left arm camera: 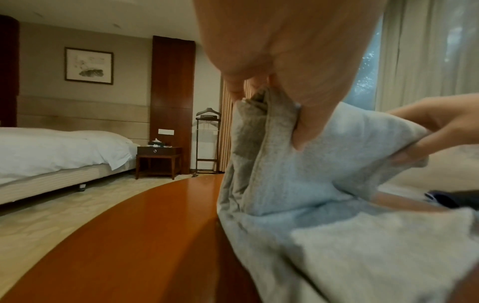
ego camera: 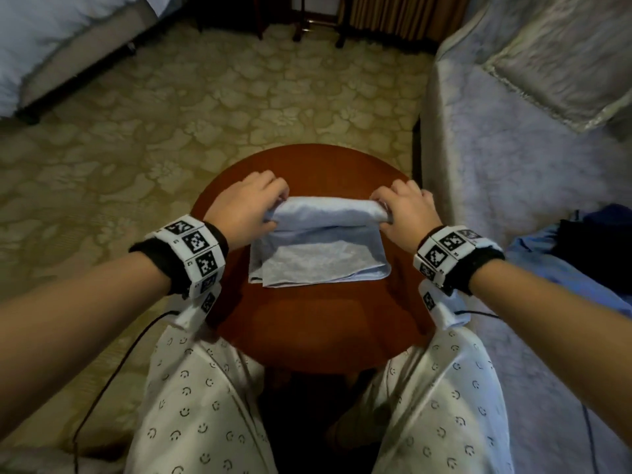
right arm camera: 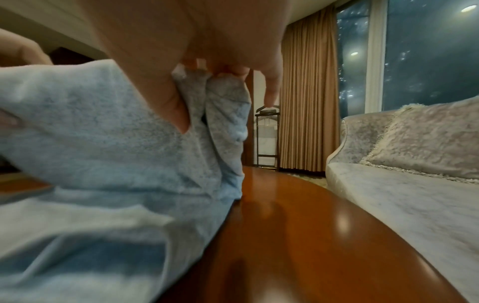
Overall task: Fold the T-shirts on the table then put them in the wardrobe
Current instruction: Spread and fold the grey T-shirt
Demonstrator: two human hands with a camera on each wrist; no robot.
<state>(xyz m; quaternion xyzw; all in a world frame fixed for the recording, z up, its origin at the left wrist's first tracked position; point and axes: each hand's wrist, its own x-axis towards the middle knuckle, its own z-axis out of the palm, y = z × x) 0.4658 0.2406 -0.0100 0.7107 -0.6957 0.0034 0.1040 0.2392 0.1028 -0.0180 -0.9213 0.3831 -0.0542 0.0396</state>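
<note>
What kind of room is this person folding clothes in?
Probably a hotel bedroom: a white made-up bed with a bedside table, a valet clothes stand, and a pale sofa beside the round wooden table.

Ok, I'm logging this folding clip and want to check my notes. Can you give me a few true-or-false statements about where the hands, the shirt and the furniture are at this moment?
1. Both hands pinch the light blue T-shirt. True: the left hand holds its far left corner, the right hand its far right corner.
2. The T-shirt lies on a square glass table. False: the table is round, of reddish-brown wood.
3. The far edge of the T-shirt is raised off the table. True.
4. The sofa stands on the person's left. False: it is on their right; a bed is on the left.
5. The left hand is open and flat on the table. False: its fingers pinch the fabric.
</note>
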